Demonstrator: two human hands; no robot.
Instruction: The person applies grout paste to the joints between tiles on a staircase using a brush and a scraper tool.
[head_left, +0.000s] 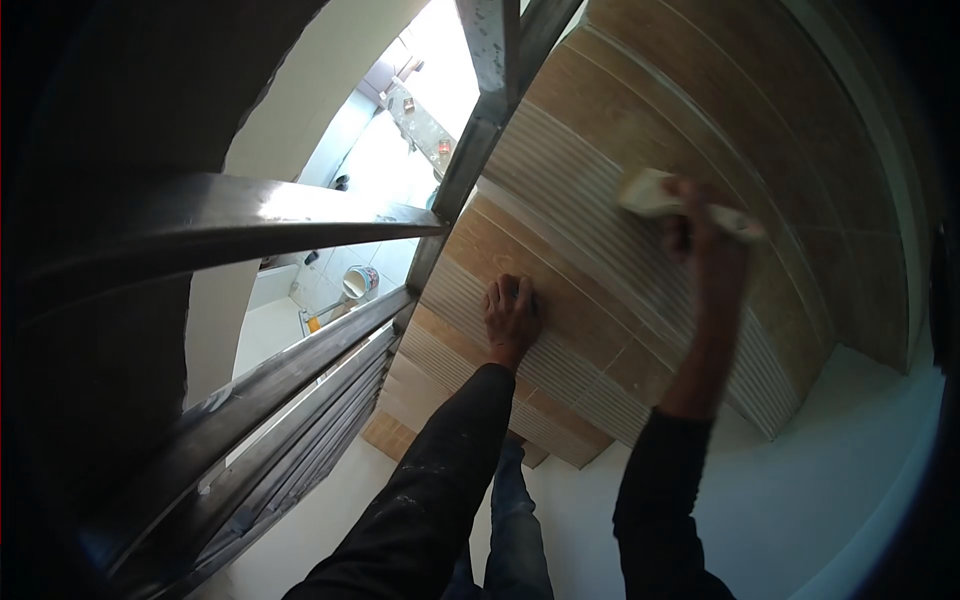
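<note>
My right hand [695,220] is closed around the handle of a wide, pale brush [650,192]. Motion blurs both the brush and the fingers a little. The brush is over a tan tiled stair tread [640,130], close to its ribbed front strip [560,170]. One step lower, my left hand [513,310] rests on the tile with bent fingers slightly apart and nothing visible in it. Dark sleeves cover both forearms, and the left one [430,480] has pale specks.
A metal railing [330,215] runs along the stairs' left side. Beyond it, far below, a bucket [358,281] with pale contents stands on a light tiled floor. A white wall [830,440] borders the right. My jeans-clad leg [518,530] shows on the lower stairs.
</note>
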